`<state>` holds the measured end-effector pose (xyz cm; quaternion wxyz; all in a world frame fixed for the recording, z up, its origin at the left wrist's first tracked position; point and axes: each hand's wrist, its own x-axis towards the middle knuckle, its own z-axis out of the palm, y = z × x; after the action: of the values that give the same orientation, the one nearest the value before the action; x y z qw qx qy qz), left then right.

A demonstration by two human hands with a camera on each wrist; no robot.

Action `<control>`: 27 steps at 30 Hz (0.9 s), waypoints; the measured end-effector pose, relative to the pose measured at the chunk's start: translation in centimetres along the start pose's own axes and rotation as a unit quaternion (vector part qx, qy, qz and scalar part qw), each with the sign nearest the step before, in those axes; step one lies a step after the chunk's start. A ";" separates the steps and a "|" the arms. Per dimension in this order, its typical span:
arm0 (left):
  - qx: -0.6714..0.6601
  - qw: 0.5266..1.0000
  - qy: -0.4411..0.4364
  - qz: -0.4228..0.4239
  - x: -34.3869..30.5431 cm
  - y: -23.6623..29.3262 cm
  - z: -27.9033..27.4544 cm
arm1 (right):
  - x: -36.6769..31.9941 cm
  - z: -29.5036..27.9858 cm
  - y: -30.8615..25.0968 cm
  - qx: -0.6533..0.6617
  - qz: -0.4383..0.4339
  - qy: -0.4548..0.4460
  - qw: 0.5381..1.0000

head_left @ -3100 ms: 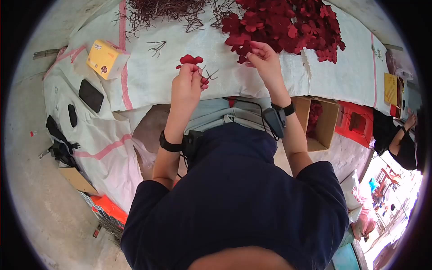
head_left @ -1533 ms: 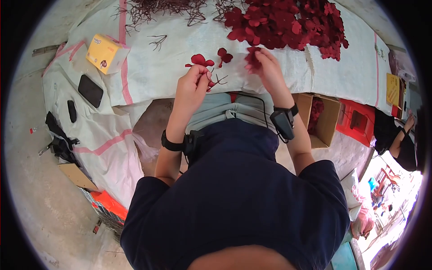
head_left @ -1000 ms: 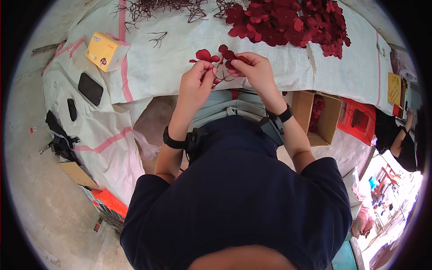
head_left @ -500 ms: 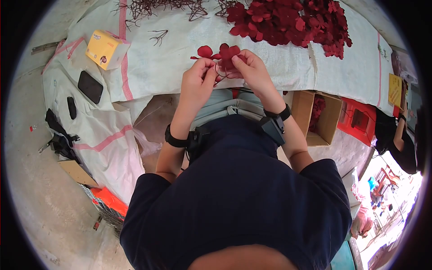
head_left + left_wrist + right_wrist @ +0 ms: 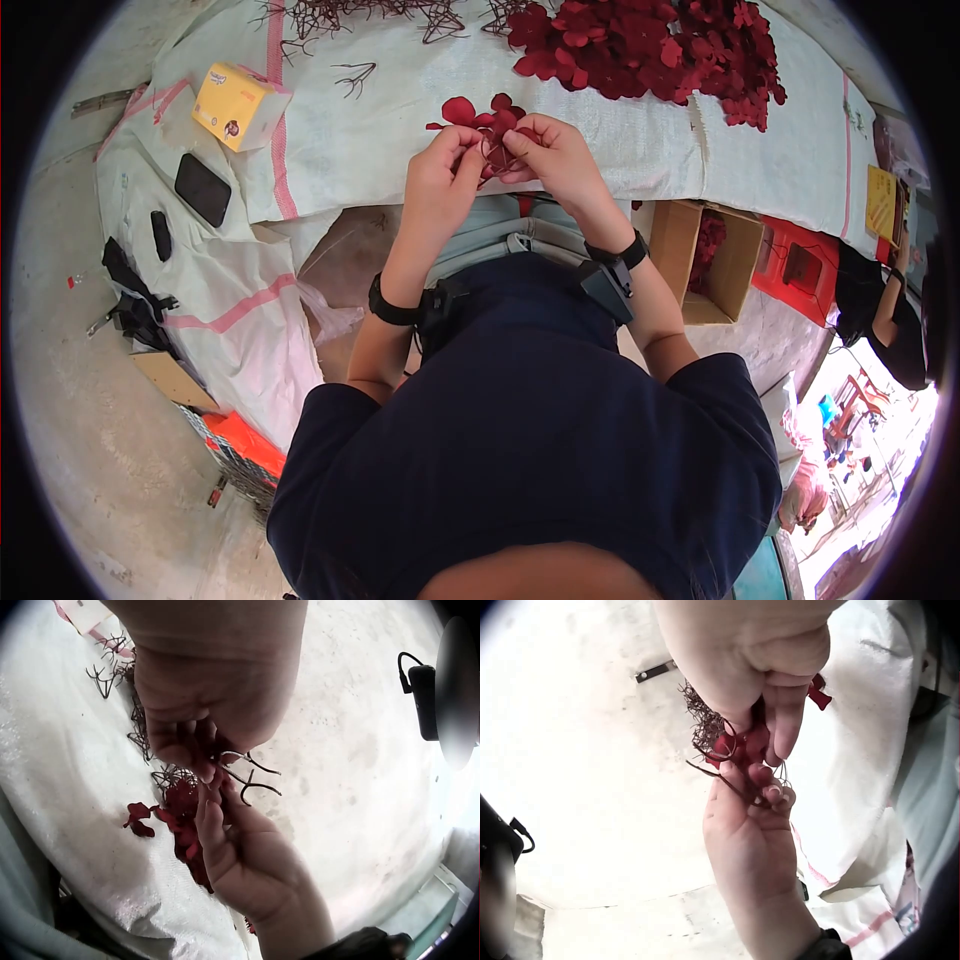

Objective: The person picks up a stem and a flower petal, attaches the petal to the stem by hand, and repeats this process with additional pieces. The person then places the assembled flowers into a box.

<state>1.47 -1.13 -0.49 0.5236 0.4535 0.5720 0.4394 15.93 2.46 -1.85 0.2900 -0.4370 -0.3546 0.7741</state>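
Note:
My left hand (image 5: 440, 175) pinches a dark, thin branched stem (image 5: 259, 784) between thumb and fingers. A red artificial flower (image 5: 459, 111) shows just above that hand. My right hand (image 5: 562, 165) pinches red flower petals (image 5: 742, 746) right against the stem, and the fingertips of both hands meet there. In the left wrist view the stem's forked prongs curve out free past the fingers. The spot where petals and stem come together is mostly hidden by the fingers. Both hands are above the front part of the white sheet (image 5: 400, 110).
A large heap of red petals (image 5: 640, 50) lies at the back right, a tangle of branched stems (image 5: 370, 12) at the back left. One loose stem (image 5: 355, 78) lies alone. At left are a yellow tissue pack (image 5: 232, 105) and a phone (image 5: 203, 189). A cardboard box (image 5: 735, 265) stands below right.
My right hand has come left from the petal heap with a petal piece, up to the stem in my left hand. The left hand has shifted slightly right, and the hands now meet.

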 end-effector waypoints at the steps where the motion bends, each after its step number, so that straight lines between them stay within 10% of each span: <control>1: 0.002 1.000 0.003 0.000 0.0 0.1 0.1 | -0.1 0.1 0.0 0.020 -0.011 0.006 1.000; 27: 0.050 0.999 -0.019 0.004 0.0 0.5 -0.3 | -0.8 1.3 0.6 -0.114 -0.177 0.101 0.972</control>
<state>1.22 -1.07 0.07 0.5093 0.4892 0.5814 0.4040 15.10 1.15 -1.45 0.4047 -0.4732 -0.4810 0.6173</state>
